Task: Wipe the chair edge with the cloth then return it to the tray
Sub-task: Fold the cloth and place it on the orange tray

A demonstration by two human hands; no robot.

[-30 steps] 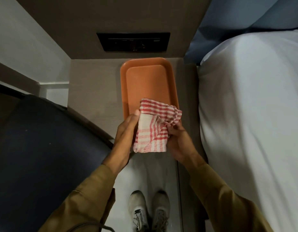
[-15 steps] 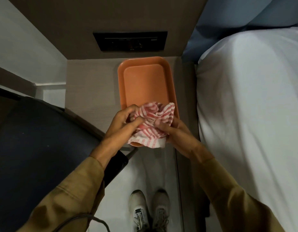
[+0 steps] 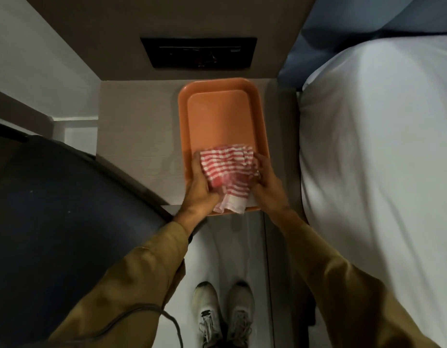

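A red-and-white striped cloth lies bunched on the near end of the orange tray, one corner hanging over the tray's front rim. My left hand presses on the cloth's left side with its fingers curled into the fabric. My right hand holds the cloth's right edge. The dark blue chair fills the lower left, its curved edge running just left of my left wrist.
The tray rests on a pale bedside table under a wall panel with a black socket plate. A bed with a white sheet stands close on the right. My shoes are on the floor below.
Both hands have carried the cloth forward and down from above the tray's front rim onto the tray, bunching it smaller. The view has shifted slightly.
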